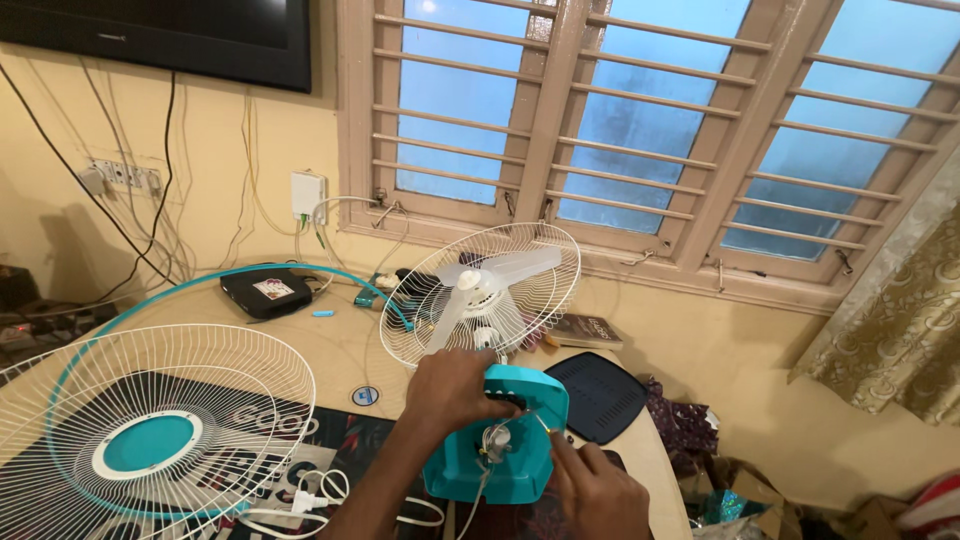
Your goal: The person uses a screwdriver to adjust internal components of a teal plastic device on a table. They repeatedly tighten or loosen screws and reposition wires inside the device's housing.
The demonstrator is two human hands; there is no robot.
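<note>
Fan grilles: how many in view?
2. The front grille, with a teal centre cap, lies flat on the table at the left. The rear grille stands mounted behind the blades on the fan body that both hands grip. Others may sit out of frame.

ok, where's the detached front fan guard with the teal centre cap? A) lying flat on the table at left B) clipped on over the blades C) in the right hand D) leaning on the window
A: the front guard lies flat on the table at left, apart from both hands and from the rear guard around the blades.
</note>
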